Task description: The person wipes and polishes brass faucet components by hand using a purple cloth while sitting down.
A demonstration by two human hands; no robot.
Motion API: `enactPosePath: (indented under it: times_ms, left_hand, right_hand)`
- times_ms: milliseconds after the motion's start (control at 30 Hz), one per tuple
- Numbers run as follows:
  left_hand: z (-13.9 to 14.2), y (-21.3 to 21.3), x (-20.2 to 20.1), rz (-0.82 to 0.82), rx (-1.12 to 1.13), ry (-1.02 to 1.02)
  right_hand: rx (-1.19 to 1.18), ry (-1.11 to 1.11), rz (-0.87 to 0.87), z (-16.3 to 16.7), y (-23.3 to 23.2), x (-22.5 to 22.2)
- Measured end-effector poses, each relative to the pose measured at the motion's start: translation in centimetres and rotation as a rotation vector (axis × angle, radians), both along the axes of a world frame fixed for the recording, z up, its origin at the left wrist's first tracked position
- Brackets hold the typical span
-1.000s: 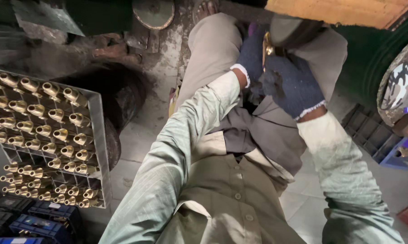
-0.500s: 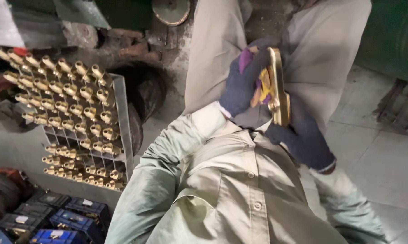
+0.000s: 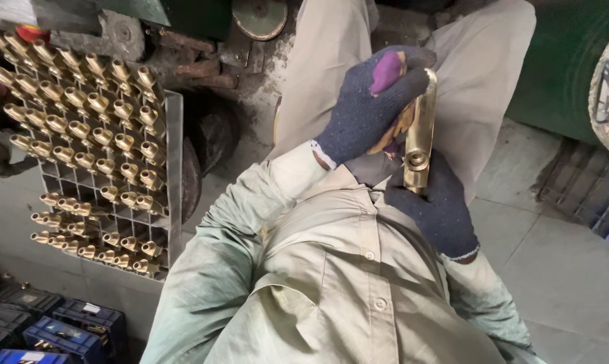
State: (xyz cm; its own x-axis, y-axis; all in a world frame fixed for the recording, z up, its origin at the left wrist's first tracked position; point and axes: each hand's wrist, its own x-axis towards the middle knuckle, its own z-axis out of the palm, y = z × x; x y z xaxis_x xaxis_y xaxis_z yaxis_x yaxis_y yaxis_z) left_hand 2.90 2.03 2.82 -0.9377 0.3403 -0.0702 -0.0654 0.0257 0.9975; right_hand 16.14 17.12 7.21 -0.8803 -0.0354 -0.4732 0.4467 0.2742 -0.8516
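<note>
We see 1 brass fitting clenched between the left hand and right hand (both gloved). At left, the grid tray holds many like fittings; some cells remain unfilled.

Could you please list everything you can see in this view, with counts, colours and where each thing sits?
brass part: one, golden, held between both hands above the lap
grid rack: one, grey metal, at left
brass fittings: many, golden, in the rack's cells
crates: several, blue and dark, bottom left
round disc: one, dull metal, top centre
left hand: dark glove, around the part's upper end
right hand: dark glove, gripping its lower end
</note>
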Motion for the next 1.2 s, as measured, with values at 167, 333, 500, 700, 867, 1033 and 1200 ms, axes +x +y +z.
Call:
enactPosePath:
  times_ms: [167, 333, 500, 700, 867, 1033, 1200]
  left_hand:
    - [-0.1, -0.5, -0.1, -0.112, 0.047, 0.069]
    - [-1.1, -0.9, 0.3, -0.106, 0.202, -0.242]
    - [-2.9, -2.7, 1.0, -0.163, 0.497, -0.502]
    - [-5.0, -2.7, 2.9, -0.220, 0.590, -0.444]
    - [-6.6, -2.1, 3.3, -0.148, 0.696, -0.747]
    - [-8.9, -1.1, 3.8, -0.017, 0.783, -0.909]
    - [-11.7, 0.6, 2.2, 0.045, 0.906, -0.900]
  right_hand:
    - [-0.279, -0.138, -0.142, -0.8, -0.5, 0.2]
    - [-0.232, -0.049, -0.101, -1.4, -0.8, 0.6]
    - [-0.258, -0.034, -0.143, -1.7, -0.8, 0.8]
    - [-0.205, 0.020, -0.095, -2.4, -0.9, 0.7]
    - [-0.175, 0.067, -0.070, -2.4, -1.0, 0.1]
    - [-0.190, 0.050, -0.076, -2.6, -1.0, 0.0]
    - [-0.476, -0.057, -0.279, -5.4, -1.6, -2.0]
